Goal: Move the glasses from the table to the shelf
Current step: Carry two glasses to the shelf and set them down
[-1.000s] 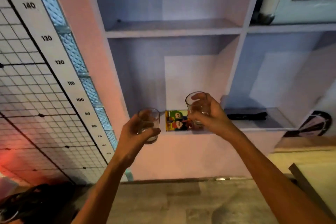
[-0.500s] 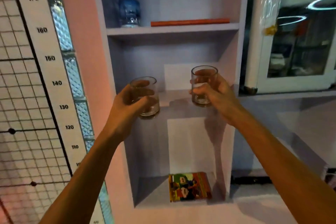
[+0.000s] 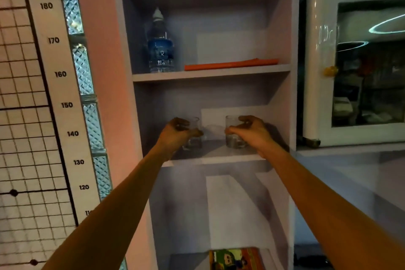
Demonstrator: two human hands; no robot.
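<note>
Change: left glass (image 3: pixel 194 140) and right glass (image 3: pixel 234 138) were midair, now look set down on the middle shelf (image 3: pixel 215 159).
Left hand (image 3: pixel 175 135): grip wrapped round left glass.
Right hand (image 3: pixel 248 131): same, round right glass.
Next: probably just let go.

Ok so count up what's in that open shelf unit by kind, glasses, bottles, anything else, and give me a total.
Glasses: 2, the left glass gripped by the left hand and the right glass gripped by the right hand, both at the middle shelf
Water bottle: 1
Flat orange item: 1
Colourful picture book: 1
Total: 5
</note>
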